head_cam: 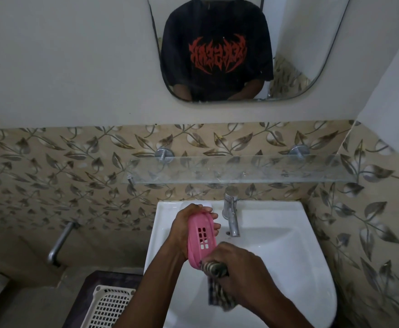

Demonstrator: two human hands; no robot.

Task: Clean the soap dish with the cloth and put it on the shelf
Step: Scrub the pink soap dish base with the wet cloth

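Head: left hand (181, 230) holds soap dish (199, 236), right hand (240, 268) cloth (215, 292).

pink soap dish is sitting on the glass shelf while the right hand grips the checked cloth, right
Not quite. The soap dish is not on the glass shelf; the left hand holds it over the sink, as the head view shows. The rest stands: the dish is pink, and the right hand grips the checked cloth.
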